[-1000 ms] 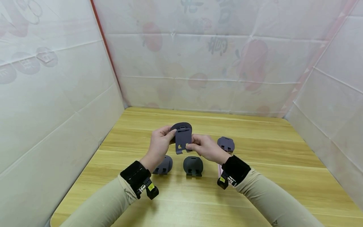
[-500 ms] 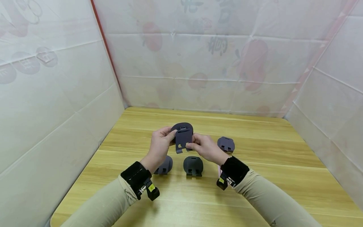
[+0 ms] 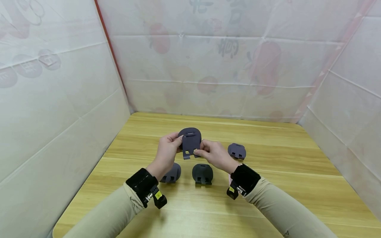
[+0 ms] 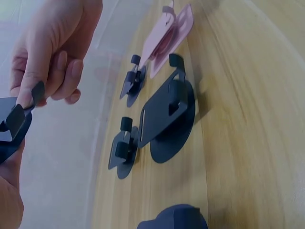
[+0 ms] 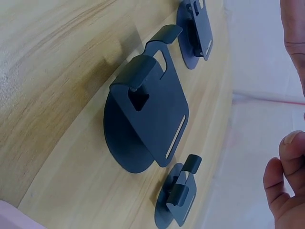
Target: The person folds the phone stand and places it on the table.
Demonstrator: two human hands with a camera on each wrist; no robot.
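1. Since a second ago, both hands have drawn the dark stand (image 3: 190, 142) slightly nearer; its hinged plate now sits closer to the base.
2. Left hand (image 3: 166, 153) fingertips pinch the stand's left edge, and right hand (image 3: 215, 154) fingertips pinch its lower right corner, above the wooden table (image 3: 268, 185).
3. Three more dark stands rest below: left (image 3: 172, 173), middle (image 3: 202, 173), and far right (image 3: 237, 151).
4. Only the left wrist view shows a pink stand (image 4: 171, 36) lying flat, which the head view mostly hides behind the right wrist.
5. White sheeted walls (image 3: 59, 109) close three sides, and open tabletop lies near the person.
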